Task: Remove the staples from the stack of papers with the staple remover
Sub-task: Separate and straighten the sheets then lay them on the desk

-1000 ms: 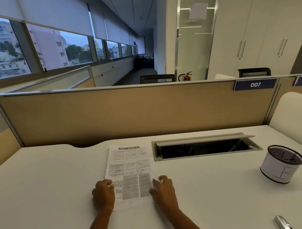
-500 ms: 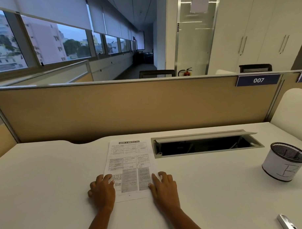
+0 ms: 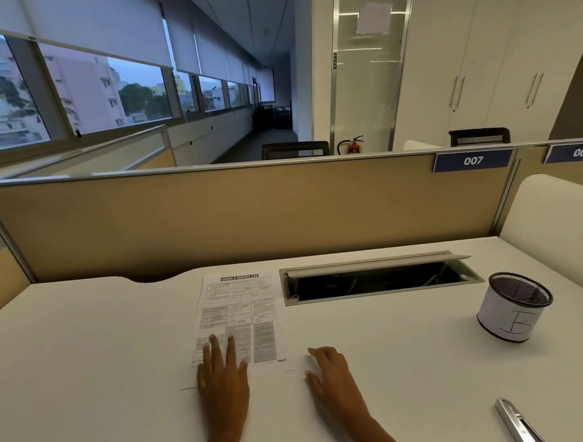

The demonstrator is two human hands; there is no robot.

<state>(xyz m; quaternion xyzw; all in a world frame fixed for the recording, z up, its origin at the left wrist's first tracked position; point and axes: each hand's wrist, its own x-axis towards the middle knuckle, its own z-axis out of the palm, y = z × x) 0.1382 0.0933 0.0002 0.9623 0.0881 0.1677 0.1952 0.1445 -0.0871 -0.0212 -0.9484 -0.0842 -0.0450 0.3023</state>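
Observation:
A printed stack of papers (image 3: 240,308) lies flat on the white desk (image 3: 90,360) in front of me. My left hand (image 3: 224,372) rests on its lower left part with the fingers stretched flat. My right hand (image 3: 328,375) lies on the desk just right of the papers, fingers loosely bent, holding nothing. A shiny metal tool (image 3: 518,424), which may be the staple remover, lies at the lower right edge, well away from both hands. No staple can be made out.
An open cable tray (image 3: 378,280) is sunk into the desk behind the papers. A mesh pen cup (image 3: 514,307) wrapped in white paper stands at the right. A tan partition (image 3: 250,215) closes off the back of the desk.
My left hand has spread its fingers and slid further onto the papers. My right hand has moved right, off the sheet's edge onto the desk.

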